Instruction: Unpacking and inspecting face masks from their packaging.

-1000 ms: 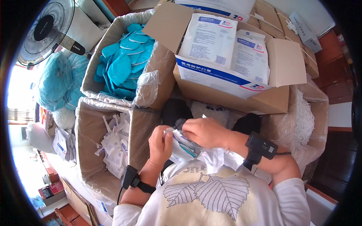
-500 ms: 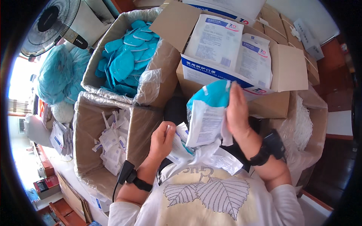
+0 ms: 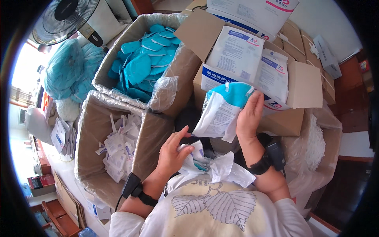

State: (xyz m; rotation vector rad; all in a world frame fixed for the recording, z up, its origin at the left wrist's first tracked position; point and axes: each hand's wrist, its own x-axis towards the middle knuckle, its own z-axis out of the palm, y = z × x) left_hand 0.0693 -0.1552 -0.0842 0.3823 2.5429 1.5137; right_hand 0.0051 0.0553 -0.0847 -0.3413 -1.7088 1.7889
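A teal face mask (image 3: pixel 231 94) with white strap ends stands upright in front of me, its lower part behind a white printed paper pouch (image 3: pixel 217 118). My right hand (image 3: pixel 250 114) grips the mask and pouch along their right side, its thumb hidden. Near the pouch's lower left corner is my left hand (image 3: pixel 173 152), open, with fingers stretched out and thumb apart. Just below that hand, a heap of white pouches (image 3: pixel 223 168) lies in my lap, a bit of teal showing among them. Whether the left thumb touches the heap, I cannot tell.
A lined carton (image 3: pixel 179 75) of teal masks stands at far left. Nearer is a lined carton (image 3: pixel 90 138) of small white packets. An open box (image 3: pixel 213 81) of pouches sits ahead; white straps (image 3: pixel 316 138) fill a bag at right. A fan (image 3: pixel 65 19) stands far left.
My left hand has opened from a closed grip and moved up toward the pouch's lower corner. The right hand still holds the mask and pouch, now tilted a little more.
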